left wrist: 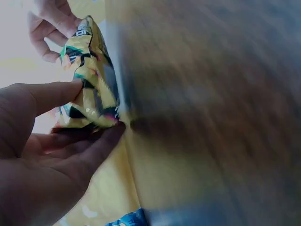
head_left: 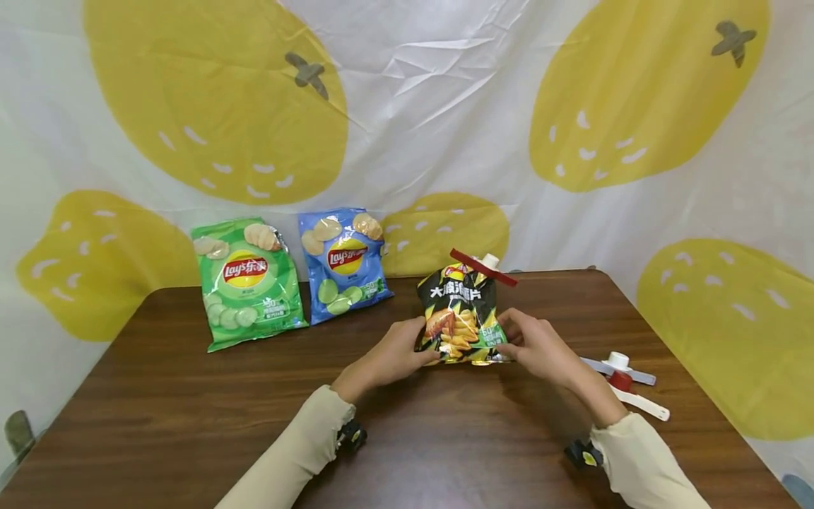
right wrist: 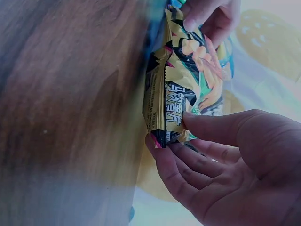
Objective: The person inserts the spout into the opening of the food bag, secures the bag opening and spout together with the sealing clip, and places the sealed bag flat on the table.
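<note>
Both hands hold a black and gold chip bag [head_left: 454, 314] upright near the table's back edge. My left hand [head_left: 393, 350] grips its lower left corner, thumb in front and fingers behind. At the lower right corner, my right hand [head_left: 537, 346] pinches the bag the same way. A red bag clip [head_left: 483, 266] with a white cap sits slantwise across the bag's top. In the left wrist view the bag [left wrist: 89, 89] shows its gold bottom between thumb and fingers. In the right wrist view the bottom seam of the bag [right wrist: 160, 108] faces the camera.
A green Lay's bag [head_left: 248, 283] and a blue Lay's bag [head_left: 345, 265] stand at the back left, leaning against the lemon-printed cloth [head_left: 439, 141]. Loose clips, one grey [head_left: 639, 377] and one white [head_left: 649, 406], lie on the brown table [head_left: 254, 410] right of my right hand.
</note>
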### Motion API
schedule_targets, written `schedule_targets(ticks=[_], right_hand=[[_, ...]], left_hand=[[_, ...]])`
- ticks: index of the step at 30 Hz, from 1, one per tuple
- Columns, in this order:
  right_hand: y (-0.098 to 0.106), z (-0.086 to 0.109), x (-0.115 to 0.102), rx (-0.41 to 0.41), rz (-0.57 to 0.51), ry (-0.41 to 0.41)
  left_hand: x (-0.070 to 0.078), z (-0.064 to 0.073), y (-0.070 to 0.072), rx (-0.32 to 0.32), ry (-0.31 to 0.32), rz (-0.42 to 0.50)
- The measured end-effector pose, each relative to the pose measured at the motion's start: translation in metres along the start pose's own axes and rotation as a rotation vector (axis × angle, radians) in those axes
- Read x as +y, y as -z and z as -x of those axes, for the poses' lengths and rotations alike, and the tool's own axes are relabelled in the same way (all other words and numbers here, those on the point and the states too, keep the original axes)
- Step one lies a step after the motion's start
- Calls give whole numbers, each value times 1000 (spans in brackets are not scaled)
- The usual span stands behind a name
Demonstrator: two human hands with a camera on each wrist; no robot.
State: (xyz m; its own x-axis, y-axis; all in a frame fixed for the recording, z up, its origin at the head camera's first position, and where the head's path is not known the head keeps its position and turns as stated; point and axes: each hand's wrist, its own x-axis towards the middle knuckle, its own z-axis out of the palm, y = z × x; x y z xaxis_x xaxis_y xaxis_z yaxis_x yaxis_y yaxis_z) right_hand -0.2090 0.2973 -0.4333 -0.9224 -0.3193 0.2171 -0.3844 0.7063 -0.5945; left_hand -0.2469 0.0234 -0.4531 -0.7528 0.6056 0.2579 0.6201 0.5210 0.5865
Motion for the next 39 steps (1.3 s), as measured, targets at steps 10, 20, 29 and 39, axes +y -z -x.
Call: schedule_targets(ticks=[10,20,29,39], right_hand=[[-3,0,7,-39,24,7],[7,2,-2,14,128,-21],[-8,-5,-32,99,172,80],[-31,-45,-92,93,40,206]], left_hand=[[-5,4,6,-148,26,-26],[-12,9,22,-266,71,-18],[-34,29,49,-212,103,-29],[-60,66,88,199,184,-56]])
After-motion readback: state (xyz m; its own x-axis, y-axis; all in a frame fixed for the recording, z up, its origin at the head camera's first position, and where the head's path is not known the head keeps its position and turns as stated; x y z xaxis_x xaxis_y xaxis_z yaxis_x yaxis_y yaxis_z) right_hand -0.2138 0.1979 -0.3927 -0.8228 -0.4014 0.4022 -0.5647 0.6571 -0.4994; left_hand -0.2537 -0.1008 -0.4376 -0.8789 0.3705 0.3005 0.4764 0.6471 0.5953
